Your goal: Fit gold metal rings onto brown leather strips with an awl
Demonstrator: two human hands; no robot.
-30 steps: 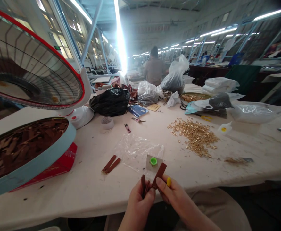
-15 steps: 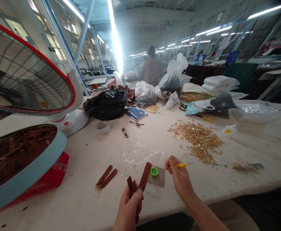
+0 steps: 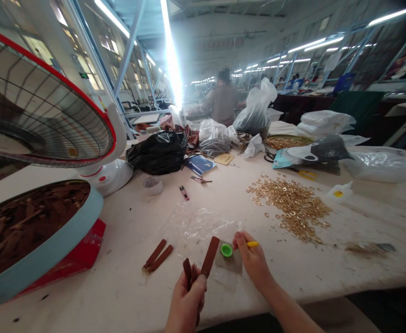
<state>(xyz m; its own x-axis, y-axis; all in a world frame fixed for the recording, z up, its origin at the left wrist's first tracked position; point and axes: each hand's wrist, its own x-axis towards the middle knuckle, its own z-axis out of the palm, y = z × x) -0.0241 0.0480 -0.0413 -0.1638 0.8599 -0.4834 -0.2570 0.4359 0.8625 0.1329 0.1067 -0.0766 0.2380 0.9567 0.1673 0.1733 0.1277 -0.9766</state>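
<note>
My left hand [image 3: 188, 296] is closed round several brown leather strips [image 3: 210, 257], one of which sticks up to the right. In my right hand [image 3: 253, 261] is a slim tool with a yellow handle [image 3: 252, 244], pinched between thumb and fingers; its working tip is too small to make out. Just left of those fingers sits a small bright green cup [image 3: 226, 250] on a grey square plate [image 3: 235, 265]. Two brown leather strips with metal rings [image 3: 158, 257] lie on the table to the left of my left hand.
Gold metal rings [image 3: 293, 206] are heaped at the right. A fan [image 3: 112, 178] and a tub of brown leather pieces [image 3: 96, 203] stand at the left. Thread snips [image 3: 184, 193], a tape roll [image 3: 153, 185] and a black bag [image 3: 157, 152] lie farther back. A person [image 3: 224, 99] is beyond.
My right hand has moved left with the yellow-handled tool, close to the green cup. My left hand still grips the strips. The whole view has shifted slightly.
</note>
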